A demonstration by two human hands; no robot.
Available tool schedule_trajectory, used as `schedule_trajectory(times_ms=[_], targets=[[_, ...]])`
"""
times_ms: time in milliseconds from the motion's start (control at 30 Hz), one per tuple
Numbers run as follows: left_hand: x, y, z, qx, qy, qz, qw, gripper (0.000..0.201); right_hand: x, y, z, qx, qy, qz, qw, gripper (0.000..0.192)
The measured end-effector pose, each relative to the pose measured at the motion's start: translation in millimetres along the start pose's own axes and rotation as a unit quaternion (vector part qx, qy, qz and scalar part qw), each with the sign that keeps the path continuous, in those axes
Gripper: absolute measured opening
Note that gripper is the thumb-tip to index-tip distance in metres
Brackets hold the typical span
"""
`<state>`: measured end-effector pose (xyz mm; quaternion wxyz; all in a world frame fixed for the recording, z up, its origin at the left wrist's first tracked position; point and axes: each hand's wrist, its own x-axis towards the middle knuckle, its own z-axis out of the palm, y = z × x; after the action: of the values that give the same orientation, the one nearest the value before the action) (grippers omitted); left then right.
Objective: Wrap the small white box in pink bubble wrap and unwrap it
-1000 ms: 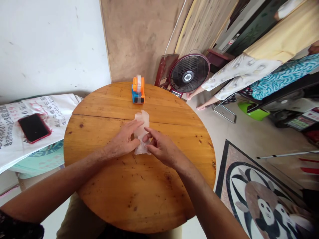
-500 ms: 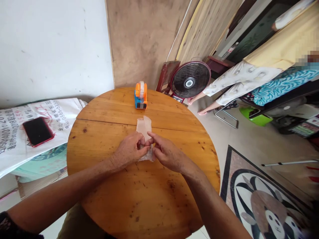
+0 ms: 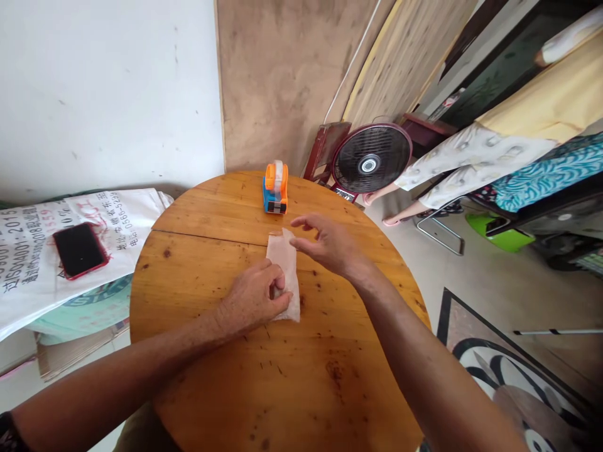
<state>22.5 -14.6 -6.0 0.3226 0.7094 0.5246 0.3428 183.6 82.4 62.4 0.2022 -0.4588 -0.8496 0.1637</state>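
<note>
A small folded translucent plastic packet (image 3: 285, 267) lies flat in the middle of the round wooden table (image 3: 226, 251). My left hand (image 3: 252, 298) presses down on its near left edge with closed fingers. My right hand (image 3: 325, 242) hovers just right of the packet's far end, fingers spread and holding nothing. An orange and blue tape dispenser (image 3: 276, 188) stands at the table's far edge, a short way beyond my right hand.
A black phone in a red case (image 3: 79, 250) lies on printed white sacks (image 3: 28, 251) to the left. A floor fan (image 3: 372, 163) stands behind the table on the right. A seated person's legs (image 3: 452, 163) show at the far right.
My right hand let go of the packet's near end and moved forward, towards the tape dispenser. My left hand stayed pressed on the packet. The view shifted slightly.
</note>
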Motion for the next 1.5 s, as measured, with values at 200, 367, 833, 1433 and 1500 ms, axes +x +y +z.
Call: schedule_trajectory(times_ms=[200,367,833,1433,1500], targets=[[1,1,0.5,0.031,0.016,0.016,0.999,0.014,35,-27,19,-0.227,-0.122,-0.030,0.966,0.041],[0,0,2.4,0.028,0.011,0.016,0.999,0.012,65,-12,25,-0.203,-0.138,0.052,0.968,0.008],[2,-3,-0.4,0.075,0.043,0.080,0.993,0.045,66,46,39,0.286,-0.128,0.241,0.919,0.022],[16,-17,-0.1,0.008,-0.072,0.025,0.997,0.089,20,59,12,0.348,-0.070,0.095,0.930,0.033],[17,-17,-0.6,0.001,-0.063,0.026,0.998,0.090,18,57,13,0.342,-0.103,0.060,0.932,0.041]])
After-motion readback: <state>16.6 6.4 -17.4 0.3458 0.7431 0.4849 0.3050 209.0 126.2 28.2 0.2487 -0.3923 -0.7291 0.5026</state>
